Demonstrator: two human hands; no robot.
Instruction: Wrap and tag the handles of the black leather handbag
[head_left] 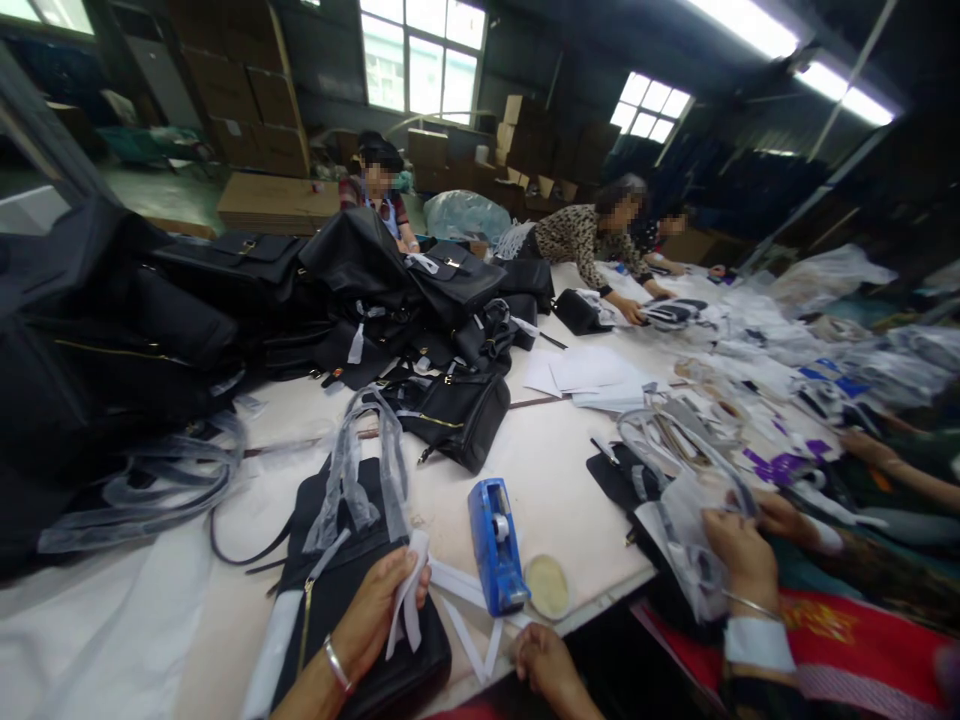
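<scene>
My left hand (375, 610) lies on a black handbag (352, 600) at the near table edge, its fingers closed on white paper strips (409, 600). The bag's handles (360, 470) are wrapped in clear plastic and stand up behind the hand. My right hand (544, 660) rests at the table edge as a loose fist, just below a blue tape dispenser (495, 545) and a round yellowish pad (547, 587). More white strips (469, 625) trail between the two hands. What the right fingers hold, if anything, is hidden.
A heap of black handbags (225, 300) covers the left and far table. White paper sheets (592, 380) lie mid-table. To the right a co-worker's hands (742, 550) hold a plastic-wrapped bag. Two other people work at the far end. Cardboard boxes stack behind.
</scene>
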